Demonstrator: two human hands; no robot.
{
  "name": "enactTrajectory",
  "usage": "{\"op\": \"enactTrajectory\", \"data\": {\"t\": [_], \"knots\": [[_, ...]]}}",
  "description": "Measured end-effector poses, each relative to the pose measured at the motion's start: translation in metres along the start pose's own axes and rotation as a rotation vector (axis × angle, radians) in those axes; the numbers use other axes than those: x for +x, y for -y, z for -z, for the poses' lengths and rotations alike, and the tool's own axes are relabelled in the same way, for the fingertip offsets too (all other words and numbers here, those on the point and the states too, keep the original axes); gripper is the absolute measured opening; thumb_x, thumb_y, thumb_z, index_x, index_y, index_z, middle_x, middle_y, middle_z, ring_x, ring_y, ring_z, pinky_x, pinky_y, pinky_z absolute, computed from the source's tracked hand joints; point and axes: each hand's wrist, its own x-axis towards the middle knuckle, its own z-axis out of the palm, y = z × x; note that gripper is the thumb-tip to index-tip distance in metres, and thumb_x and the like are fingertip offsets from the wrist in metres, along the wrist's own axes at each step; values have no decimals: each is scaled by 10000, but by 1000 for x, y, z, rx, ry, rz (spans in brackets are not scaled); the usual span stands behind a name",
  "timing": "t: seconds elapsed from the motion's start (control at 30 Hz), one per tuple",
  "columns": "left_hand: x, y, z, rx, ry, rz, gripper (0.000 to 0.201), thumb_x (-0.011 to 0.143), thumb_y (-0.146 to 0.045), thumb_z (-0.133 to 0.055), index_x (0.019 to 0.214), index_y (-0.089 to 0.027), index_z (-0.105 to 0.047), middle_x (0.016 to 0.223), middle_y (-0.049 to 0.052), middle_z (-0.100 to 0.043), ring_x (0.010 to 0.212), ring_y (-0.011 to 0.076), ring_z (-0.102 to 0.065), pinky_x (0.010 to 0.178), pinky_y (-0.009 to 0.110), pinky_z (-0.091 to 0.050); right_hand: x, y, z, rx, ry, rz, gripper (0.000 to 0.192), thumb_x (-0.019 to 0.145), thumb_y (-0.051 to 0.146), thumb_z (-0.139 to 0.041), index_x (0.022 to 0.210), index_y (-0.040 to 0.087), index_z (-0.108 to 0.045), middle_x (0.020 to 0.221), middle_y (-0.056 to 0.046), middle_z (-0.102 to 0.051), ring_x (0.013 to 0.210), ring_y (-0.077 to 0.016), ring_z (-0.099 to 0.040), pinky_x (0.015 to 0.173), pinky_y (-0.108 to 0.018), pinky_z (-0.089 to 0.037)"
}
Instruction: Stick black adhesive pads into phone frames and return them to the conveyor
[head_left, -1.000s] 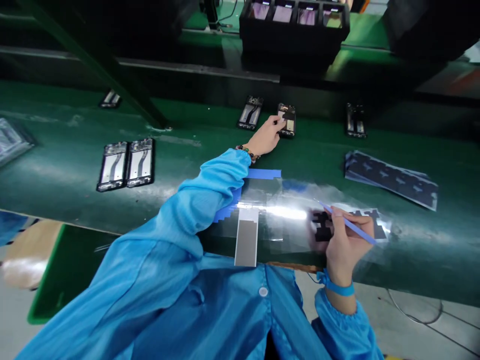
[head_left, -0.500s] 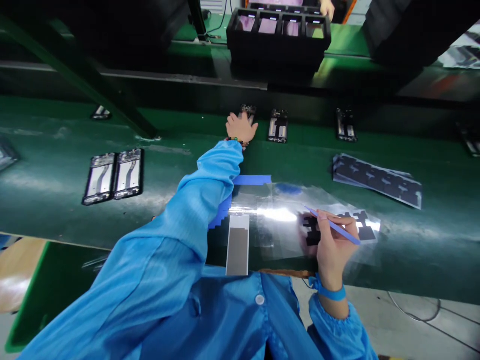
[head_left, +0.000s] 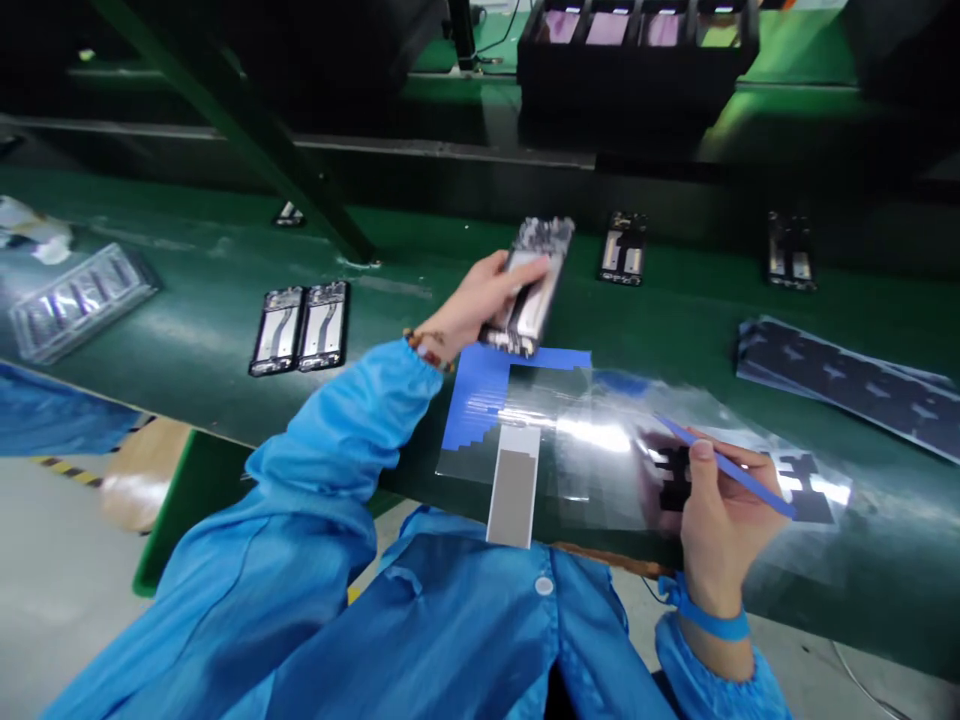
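So, pinch grips: L hand [head_left: 486, 297], silvery rect. device [head_left: 534, 303]; R hand [head_left: 720, 520], slim blue tool [head_left: 763, 492]

Left hand [head_left: 486, 292] holds phone [head_left: 537, 306] — right hand [head_left: 721, 525], tool [head_left: 752, 483].

Phone chassis [head_left: 536, 302]: one, black-edged, silver-faced, tilted in the left hand [head_left: 481, 296]. Slim tool [head_left: 750, 482]: one, blue-violet, narrow-tipped, slanting across the right hand [head_left: 721, 525].

Nothing I can read here.
On the blurred phone chassis [head_left: 535, 305] in my left fingers [head_left: 534, 269] I make out no lettering; the pale marks [head_left: 619, 11] on the black bin [head_left: 626, 75] are too small.
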Motion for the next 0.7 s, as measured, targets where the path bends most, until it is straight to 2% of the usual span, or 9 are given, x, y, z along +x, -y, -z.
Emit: {"op": "enactTrajectory", "data": {"t": [0.07, 0.13, 0.2, 0.3, 0.4, 0.5, 0.6, 0.7], "knots": [[-44, 11, -10, -118, 179, -24, 539, 902, -533, -848, 1245, -170, -644, 1220, 99, -770, 1107, 266, -753, 972, 411, -617, 1, -1, 0, -12, -5, 11, 360, 863, 491, -908, 973, 211, -711, 1007, -64, -807, 981, -264, -802, 1009, -498, -633], [-78, 22, -19, -97, 328, -72, 631, 855, -421, -881, 1354, -185, -576, 1279, 105, -751, 1117, 257, -744, 961, 385, -613, 2, -3, 1, -26, -14, 31, 359, 864, 488, -907, 987, 212, -713, 1012, -56, -807, 989, -265, -802, 1025, -498, -633], [-99, 30, -28, 14, 463, -144, 706, 841, -323, -867, 1447, -207, -524, 1317, 102, -727, 1106, 246, -737, 934, 374, -611, 3, -6, 3, -35, -22, 52, 353, 854, 487, -912, 986, 225, -715, 1009, -43, -800, 1007, -282, -804, 1041, -520, -634], [-114, 38, -41, 161, 590, -204, 573, 872, -288, -824, 1388, -232, -582, 1264, 64, -733, 1061, 239, -740, 895, 379, -607, 6, -9, 4, -44, -32, 70, 316, 827, 489, -927, 951, 271, -735, 984, -35, -785, 1001, -320, -801, 1047, -568, -637], [-115, 41, -51, 296, 578, -279, 428, 924, -297, -814, 1297, -231, -615, 1243, 55, -737, 1114, 253, -733, 941, 403, -600, 9, -7, 2, -58, -47, 68, 327, 802, 503, -941, 920, 271, -744, 950, -39, -772, 959, -325, -795, 1038, -580, -642], [-118, 39, -48, 542, 490, -495, 360, 988, -308, -786, 1290, -192, -629, 1309, 115, -691, 1244, 291, -667, 1042, 442, -572, 6, 0, -2, 2, -49, 51, 392, 761, 480, -980, 885, 253, -685, 886, -16, -754, 924, -286, -796, 1042, -528, -645], [-135, 38, -21, 849, 371, -720, 241, 1062, -313, -687, 1240, -151, -668, 1251, 136, -697, 1177, 292, -665, 993, 436, -565, -12, 11, -12, 101, 81, 6, 434, 758, 417, -997, 884, 249, -617, 897, -6, -773, 941, -249, -804, 1058, -488, -629], [-171, 45, 18, 954, 325, -914, 143, 1102, -265, -610, 1119, -156, -701, 1031, 72, -755, 969, 213, -706, 860, 355, -563, -40, 25, -28, 68, 371, -56, 377, 816, 393, -964, 855, 232, -625, 978, -47, -799, 996, -255, -801, 1005, -475, -627]]}}
